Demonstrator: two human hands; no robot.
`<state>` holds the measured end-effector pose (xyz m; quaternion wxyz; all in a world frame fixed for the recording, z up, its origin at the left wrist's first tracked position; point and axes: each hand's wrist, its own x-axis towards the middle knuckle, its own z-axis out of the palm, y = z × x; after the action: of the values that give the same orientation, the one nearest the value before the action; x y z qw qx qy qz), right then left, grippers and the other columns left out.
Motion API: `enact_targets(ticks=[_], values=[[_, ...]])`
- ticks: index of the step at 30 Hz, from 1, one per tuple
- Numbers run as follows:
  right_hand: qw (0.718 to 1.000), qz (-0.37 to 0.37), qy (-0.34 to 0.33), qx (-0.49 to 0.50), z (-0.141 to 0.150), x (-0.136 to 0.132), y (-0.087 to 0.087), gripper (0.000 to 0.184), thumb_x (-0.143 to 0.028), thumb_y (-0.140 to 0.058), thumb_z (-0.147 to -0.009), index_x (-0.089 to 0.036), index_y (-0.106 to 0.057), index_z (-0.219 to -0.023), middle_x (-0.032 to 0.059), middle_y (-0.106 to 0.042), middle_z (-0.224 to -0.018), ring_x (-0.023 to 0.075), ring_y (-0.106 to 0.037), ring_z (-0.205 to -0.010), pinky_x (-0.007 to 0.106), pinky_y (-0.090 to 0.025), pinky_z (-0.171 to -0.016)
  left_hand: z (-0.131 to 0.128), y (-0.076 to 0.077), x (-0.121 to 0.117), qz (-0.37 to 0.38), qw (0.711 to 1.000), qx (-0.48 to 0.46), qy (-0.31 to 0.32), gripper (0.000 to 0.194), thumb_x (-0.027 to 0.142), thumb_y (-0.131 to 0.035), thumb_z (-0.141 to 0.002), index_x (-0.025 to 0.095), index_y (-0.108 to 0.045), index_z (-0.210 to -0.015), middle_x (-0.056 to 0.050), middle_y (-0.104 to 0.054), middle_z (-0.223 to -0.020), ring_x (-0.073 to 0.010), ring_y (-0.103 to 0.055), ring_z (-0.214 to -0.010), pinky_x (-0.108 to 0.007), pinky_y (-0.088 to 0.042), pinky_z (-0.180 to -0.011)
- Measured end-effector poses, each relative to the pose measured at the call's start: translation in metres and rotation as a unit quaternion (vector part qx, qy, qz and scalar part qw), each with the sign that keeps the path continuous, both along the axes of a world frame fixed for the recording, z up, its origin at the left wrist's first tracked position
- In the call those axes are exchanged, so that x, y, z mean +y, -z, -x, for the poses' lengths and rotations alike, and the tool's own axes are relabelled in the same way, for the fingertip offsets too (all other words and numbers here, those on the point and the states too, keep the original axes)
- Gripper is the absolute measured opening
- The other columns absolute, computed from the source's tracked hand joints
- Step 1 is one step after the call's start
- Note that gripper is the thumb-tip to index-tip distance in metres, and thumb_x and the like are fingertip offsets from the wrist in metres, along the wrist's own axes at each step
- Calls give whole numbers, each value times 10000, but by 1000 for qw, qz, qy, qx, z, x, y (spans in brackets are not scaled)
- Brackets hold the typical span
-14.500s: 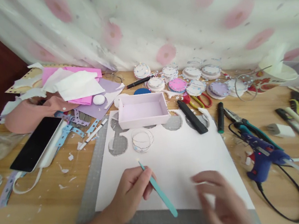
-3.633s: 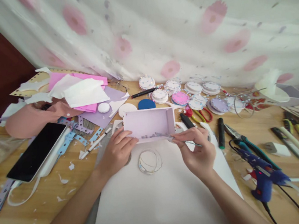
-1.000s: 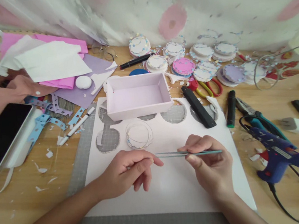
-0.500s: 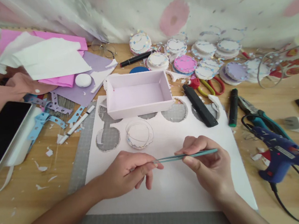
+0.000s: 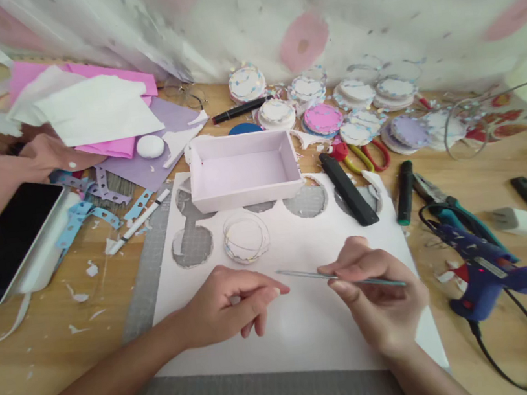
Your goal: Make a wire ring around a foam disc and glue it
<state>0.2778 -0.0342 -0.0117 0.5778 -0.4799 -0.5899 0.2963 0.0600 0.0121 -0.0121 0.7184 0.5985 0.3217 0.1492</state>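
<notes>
In my right hand [image 5: 384,291] is a pair of slim teal tweezers [image 5: 304,274], pinched between thumb and fingers, with the tips pointing left. My left hand [image 5: 239,302] hovers over the white sheet [image 5: 303,342], thumb pressed near the tip of the index finger; anything between them is too small to make out. A small gap separates the tweezer tips from the left fingertips. Just beyond my left hand lies a white round disc [image 5: 246,238] with a thin wire ring on it. Behind that, a pale pink open box [image 5: 248,196] rests on the sheet, which has round cutouts.
Several decorated discs [image 5: 324,119] line the back. To the right lie a black cutter [image 5: 349,188], a green-ended marker [image 5: 405,194], pliers [image 5: 445,201] and a blue glue gun [image 5: 495,276] with its cord. A phone [image 5: 12,239] and paper scraps [image 5: 98,106] occupy the left.
The tweezers have come away from my left fingertips and tilted, their back end lower. My right hand has shifted slightly right. My left hand stays nearly where it was.
</notes>
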Motion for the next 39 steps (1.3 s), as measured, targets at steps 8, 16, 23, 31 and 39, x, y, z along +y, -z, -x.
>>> enact_targets(ticks=[8, 16, 23, 31, 39], values=[[907, -219, -60, -355, 11, -18, -21, 201, -55, -640, -764, -214, -633, -887, -7, -765, -906, 125, -642, -619, 354, -398, -621, -15, -14, -24, 154, 985, -56, -56, 535, 563, -480, -884, 129, -523, -574, -25, -576, -443, -49, -398, -328, -157, -284, -334], [923, -148, -196, -298, -1, -8, 0, 399, -30, -449, -742, -205, -528, -1093, 81, -686, -972, 201, -613, -802, 388, -469, -686, 0, -22, -40, 90, 990, -22, -108, 449, 511, -479, -885, 117, -629, -727, 58, -434, -332, -45, -286, -281, -163, -225, -336], [822, -50, -260, -504, 0, 24, 14, 514, -170, -434, -911, -190, -370, -1421, 89, -392, -1494, 299, -353, -1336, 526, -344, -1038, 8, -25, -50, -1, 1000, 26, 0, 426, 382, -428, -900, 90, -680, -719, 39, -434, -346, -61, -387, -296, -160, -321, -373], [841, -7, -137, -524, 39, 4, 18, 533, -205, -473, -907, -140, -387, -1430, 159, -509, -1333, 314, -422, -1233, 558, -308, -1080, 13, -18, -47, -37, 999, 28, -6, 401, 314, -432, -897, 95, -669, -658, 34, -460, -340, -54, -398, -314, -144, -368, -412], [870, -109, 232, -420, -30, -54, 11, 314, -70, -574, -784, -197, -612, -1069, 94, -621, -903, 254, -601, -834, 449, -506, -769, 11, -6, -21, -52, 998, -1, 25, 430, 359, -456, -897, 108, -632, -594, 35, -436, -307, -58, -394, -299, -156, -362, -400]])
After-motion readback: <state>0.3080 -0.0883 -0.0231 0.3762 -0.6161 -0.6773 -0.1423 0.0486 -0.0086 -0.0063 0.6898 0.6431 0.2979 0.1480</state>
